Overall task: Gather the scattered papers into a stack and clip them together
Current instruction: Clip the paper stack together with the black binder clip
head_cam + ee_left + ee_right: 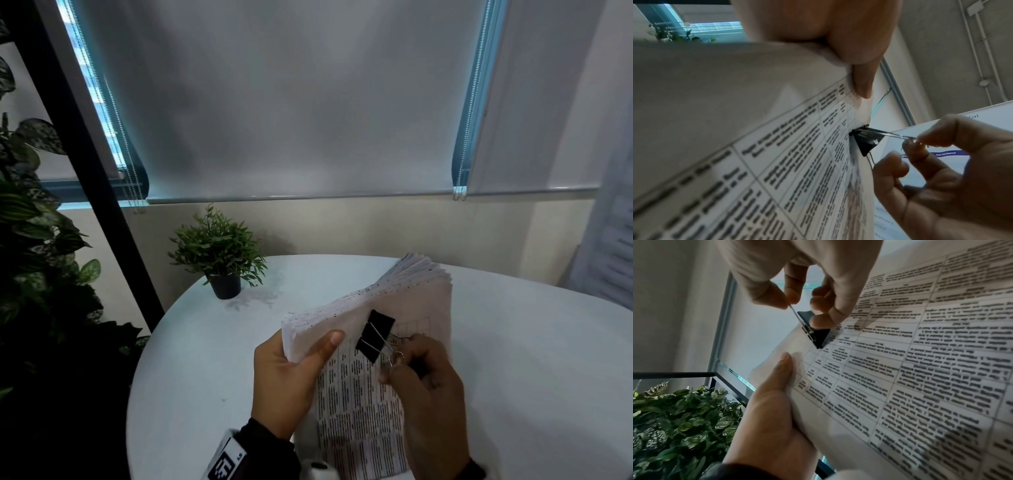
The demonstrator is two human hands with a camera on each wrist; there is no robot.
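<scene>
Black binder clip (375, 335) on paper stack (411, 301), wire handle in right hand's (424, 383) pinch, stack in left hand's (287, 380) grip.

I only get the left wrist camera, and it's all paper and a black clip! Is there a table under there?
Observer: Yes. The head view shows a round white table beneath the paper stack.
Operator: Anything else on it?
Observer: A small potted plant stands near its far left edge.
Operator: What's the other hand doing to the clip?
Observer: In the right wrist view, a right hand fingertip rests on the binder clip, on its black body, besides the pinch on its wire handle.
</scene>
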